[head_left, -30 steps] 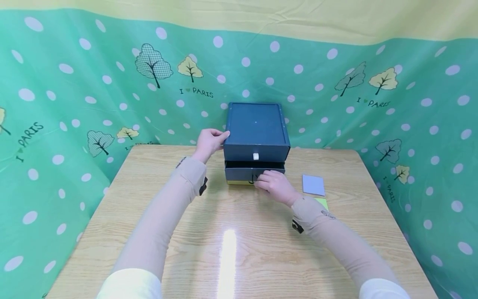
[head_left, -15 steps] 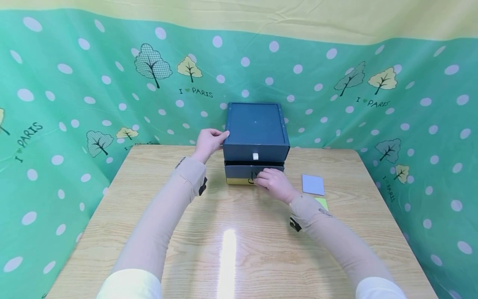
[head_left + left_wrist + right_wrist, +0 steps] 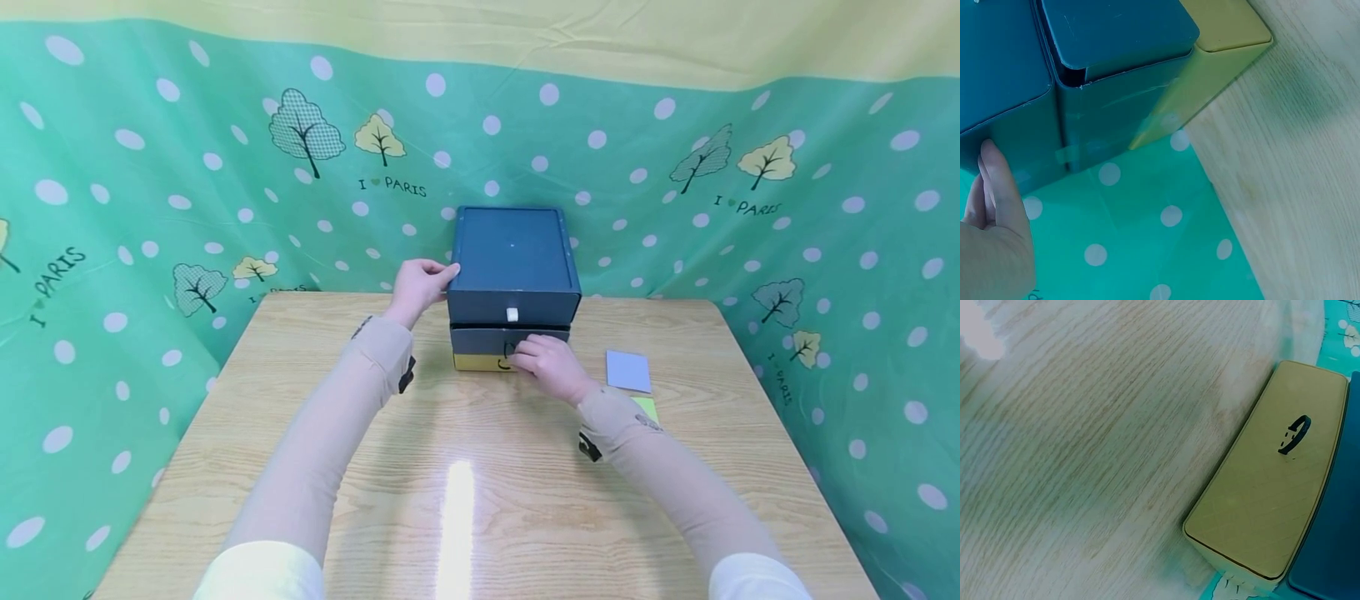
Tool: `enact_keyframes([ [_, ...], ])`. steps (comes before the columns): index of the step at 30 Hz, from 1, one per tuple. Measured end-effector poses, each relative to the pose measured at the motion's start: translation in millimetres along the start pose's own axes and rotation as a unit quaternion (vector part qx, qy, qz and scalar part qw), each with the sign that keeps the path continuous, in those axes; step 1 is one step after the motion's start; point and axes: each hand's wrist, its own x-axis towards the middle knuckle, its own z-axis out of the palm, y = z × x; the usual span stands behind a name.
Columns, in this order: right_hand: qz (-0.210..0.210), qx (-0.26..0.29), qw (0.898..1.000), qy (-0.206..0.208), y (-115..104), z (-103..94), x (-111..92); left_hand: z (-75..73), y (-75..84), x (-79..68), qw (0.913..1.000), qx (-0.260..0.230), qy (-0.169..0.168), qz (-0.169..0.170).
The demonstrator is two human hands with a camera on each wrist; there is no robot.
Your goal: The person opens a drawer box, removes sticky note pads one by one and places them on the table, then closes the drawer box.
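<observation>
A stacked drawer unit (image 3: pixel 516 246) has two dark blue tiers over a yellow bottom one. Its blue middle drawer (image 3: pixel 480 342) sticks out slightly, with a thin dark gap along its top edge. My right hand (image 3: pixel 550 367) rests its bent fingers against that drawer's front, near a black handle, and hides the right part of it. In the right wrist view, the yellow drawer (image 3: pixel 1260 481) shows a black loop handle (image 3: pixel 1297 436). At the top tier's left side, my left hand (image 3: pixel 420 287) presses with extended fingers (image 3: pixel 1004 178).
A blue square paper pad (image 3: pixel 628 371) and a green one (image 3: pixel 647 407), partly behind the right wrist, lie right of the unit. The wooden table (image 3: pixel 360 500) meets a green dotted curtain (image 3: pixel 360 233) behind. A white knob (image 3: pixel 513 314) projects from the top drawer.
The middle drawer has slid inward, its top gap narrowing and more yellow showing below. My right hand has moved slightly forward with it; the left hand stays in place.
</observation>
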Motion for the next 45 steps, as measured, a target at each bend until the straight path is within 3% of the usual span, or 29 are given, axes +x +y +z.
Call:
enact_keyframes([
  [9,0.001,-0.01,1.0,0.007,3.4,4.2,1.2,-0.2,-1.0,-0.1,1.0,0.001,-0.002,0.002],
  [25,0.01,-0.017,1.0,-0.02,3.7,-1.2,9.3,0.0,0.7,-0.9,1.0,0.001,0.002,-0.003],
  [45,0.021,-0.009,1.0,0.005,5.6,3.6,4.2,0.0,-0.7,-0.3,1.0,0.0,0.002,0.002],
])
